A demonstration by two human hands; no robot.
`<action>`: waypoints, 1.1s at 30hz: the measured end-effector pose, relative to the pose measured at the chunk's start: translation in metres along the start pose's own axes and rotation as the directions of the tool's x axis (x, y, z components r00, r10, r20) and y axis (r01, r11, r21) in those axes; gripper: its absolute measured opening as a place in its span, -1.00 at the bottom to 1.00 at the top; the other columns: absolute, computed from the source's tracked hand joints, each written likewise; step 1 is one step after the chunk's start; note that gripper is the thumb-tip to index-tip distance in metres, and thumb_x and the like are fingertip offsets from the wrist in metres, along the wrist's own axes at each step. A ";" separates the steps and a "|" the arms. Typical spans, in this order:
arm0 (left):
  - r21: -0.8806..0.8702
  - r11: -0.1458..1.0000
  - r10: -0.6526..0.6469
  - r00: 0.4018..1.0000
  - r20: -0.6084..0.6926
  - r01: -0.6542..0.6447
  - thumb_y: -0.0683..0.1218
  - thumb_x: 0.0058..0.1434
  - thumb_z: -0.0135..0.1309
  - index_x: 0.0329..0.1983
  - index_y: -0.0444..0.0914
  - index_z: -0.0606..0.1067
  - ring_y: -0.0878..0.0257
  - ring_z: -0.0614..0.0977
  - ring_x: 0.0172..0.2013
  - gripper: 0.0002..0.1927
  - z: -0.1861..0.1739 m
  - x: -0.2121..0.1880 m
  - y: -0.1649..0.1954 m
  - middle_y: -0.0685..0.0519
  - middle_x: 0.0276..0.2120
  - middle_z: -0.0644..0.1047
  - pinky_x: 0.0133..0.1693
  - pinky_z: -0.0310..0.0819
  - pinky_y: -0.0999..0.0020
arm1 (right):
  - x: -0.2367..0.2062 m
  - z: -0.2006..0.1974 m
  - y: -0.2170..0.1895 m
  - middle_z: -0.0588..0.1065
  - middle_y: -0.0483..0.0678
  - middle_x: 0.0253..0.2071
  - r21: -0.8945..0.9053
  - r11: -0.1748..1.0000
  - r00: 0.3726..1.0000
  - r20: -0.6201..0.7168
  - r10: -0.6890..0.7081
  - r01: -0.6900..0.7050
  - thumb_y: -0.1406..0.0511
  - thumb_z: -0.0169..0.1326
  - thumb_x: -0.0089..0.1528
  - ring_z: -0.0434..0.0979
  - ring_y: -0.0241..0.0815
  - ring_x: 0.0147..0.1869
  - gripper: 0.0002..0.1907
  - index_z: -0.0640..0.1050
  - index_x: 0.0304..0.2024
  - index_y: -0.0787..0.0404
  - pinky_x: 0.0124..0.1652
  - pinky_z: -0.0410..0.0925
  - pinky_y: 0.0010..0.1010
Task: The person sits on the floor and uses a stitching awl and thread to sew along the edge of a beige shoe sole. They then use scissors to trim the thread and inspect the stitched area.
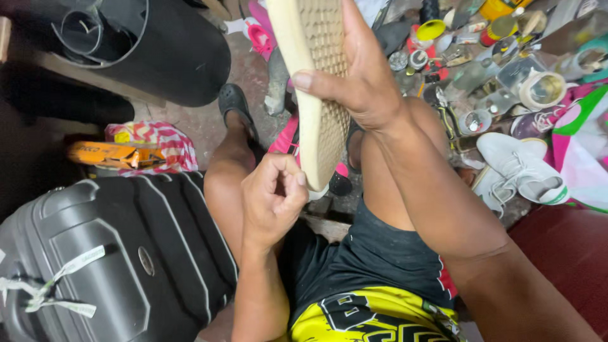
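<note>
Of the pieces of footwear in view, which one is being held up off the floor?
The tan shoe sole, gripped by the right hand and pinched at its lower end by the left hand. The white sneakers lie on the floor.

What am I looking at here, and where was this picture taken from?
This is one picture from a camera worn on a person's head, looking down at their own lap and bare hands. There is no machine. The right hand grips a tan shoe sole with a bumpy tread, held upright. The left hand pinches the sole's lower end with its fingers. On the floor lie a dark suitcase, white sneakers, and a clutter of tins and jars.
</note>
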State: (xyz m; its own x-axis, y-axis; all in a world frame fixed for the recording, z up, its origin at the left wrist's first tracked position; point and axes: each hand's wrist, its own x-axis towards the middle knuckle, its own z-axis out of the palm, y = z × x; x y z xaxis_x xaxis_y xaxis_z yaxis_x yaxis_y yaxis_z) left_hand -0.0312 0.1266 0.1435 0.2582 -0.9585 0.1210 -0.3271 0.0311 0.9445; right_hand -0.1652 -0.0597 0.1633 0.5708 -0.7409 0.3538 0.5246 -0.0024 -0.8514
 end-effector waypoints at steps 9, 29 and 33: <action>-0.546 0.838 0.029 0.999 0.030 -0.008 -0.16 0.36 0.03 -0.22 -0.27 0.35 0.46 0.38 -0.52 -0.89 -0.010 -0.022 -0.003 0.10 -0.37 0.38 -0.51 0.29 0.56 | 0.004 -0.006 0.005 0.45 -0.06 0.00 -0.208 0.975 0.987 -0.156 0.047 -0.079 0.25 0.30 0.12 0.51 -0.30 0.04 -0.33 0.28 0.16 0.31 0.10 0.45 -0.43; 0.236 0.925 0.347 0.916 -0.204 -0.298 -0.25 0.32 0.25 -0.07 -0.26 0.55 0.27 0.67 -0.28 -0.85 -0.023 -0.010 0.011 0.05 -0.24 0.60 -0.20 0.56 0.46 | 0.011 0.019 0.026 0.44 -0.05 0.17 0.097 0.995 0.991 -0.134 -0.015 0.028 0.31 0.23 0.23 0.45 -0.26 0.23 -0.29 0.27 0.38 0.29 0.32 0.30 -0.43; 0.225 0.955 0.231 0.961 -0.152 -0.194 -0.23 0.30 0.22 -0.16 -0.26 0.51 0.32 0.62 -0.37 -0.88 -0.035 -0.016 0.018 0.06 -0.35 0.51 -0.28 0.52 0.42 | 0.012 0.028 0.027 0.41 -0.04 0.09 0.073 0.997 0.991 -0.132 0.030 -0.020 0.36 0.23 0.25 0.42 -0.24 0.13 -0.32 0.28 0.37 0.35 0.23 0.29 -0.44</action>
State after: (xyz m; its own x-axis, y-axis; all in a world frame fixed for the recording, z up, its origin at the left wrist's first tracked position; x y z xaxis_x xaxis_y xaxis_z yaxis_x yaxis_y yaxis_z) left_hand -0.0096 0.1525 0.1696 0.3110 -0.8708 0.3808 -0.5671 0.1516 0.8096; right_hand -0.1267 -0.0502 0.1554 0.4977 -0.8230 0.2738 0.5575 0.0617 -0.8279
